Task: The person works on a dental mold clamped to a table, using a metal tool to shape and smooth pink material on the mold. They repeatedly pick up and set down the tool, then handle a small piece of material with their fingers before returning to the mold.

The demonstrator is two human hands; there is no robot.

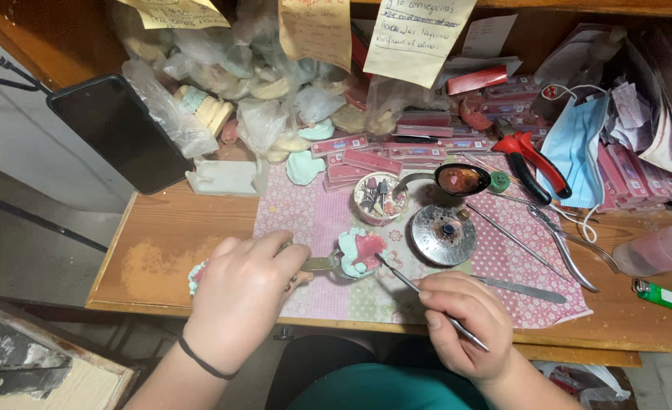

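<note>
Head view shows your left hand [239, 298] with its grip closed on the metal articulator [319, 264] carrying the pale green dental cast [360, 252], while your right hand [465, 323] at four o'clock pinches the slim metal tool [416, 288] touching it on the surface [169, 228].

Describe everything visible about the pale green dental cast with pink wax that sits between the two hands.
The pale green dental cast looks like plaster, arch-shaped, with glossy pink wax across its top. It lies on the pink patterned mat, fixed to a dull metal hinged frame that the left hand grips. The tip of a thin metal carving tool, held pen-like in the right hand, meets its wax at the right edge.
</note>
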